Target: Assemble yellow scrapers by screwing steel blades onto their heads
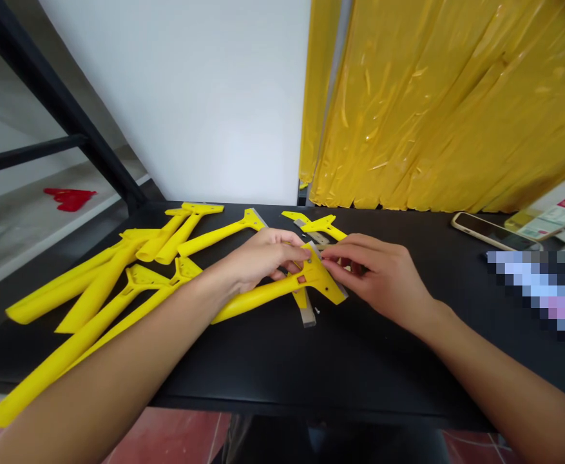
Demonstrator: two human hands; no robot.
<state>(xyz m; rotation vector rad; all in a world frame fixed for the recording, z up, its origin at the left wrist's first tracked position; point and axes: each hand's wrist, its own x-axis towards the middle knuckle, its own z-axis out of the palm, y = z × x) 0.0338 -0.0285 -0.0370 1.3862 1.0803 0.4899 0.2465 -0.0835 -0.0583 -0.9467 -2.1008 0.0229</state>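
Across the black worktable [272,374], the left hand [260,258] and right hand [373,274] are half closed and pinch the head of one yellow plastic scraper [282,290], while many other scrapers [98,290] lie at left.

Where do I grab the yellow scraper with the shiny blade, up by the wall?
Hold the round yellow handle near its free left end, coming down from above. It lies flat on the table, and that end is farthest from the metal blade.

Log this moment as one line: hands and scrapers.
left hand: holds yellow scraper | right hand: fingers on scraper head | other scrapers: on black table
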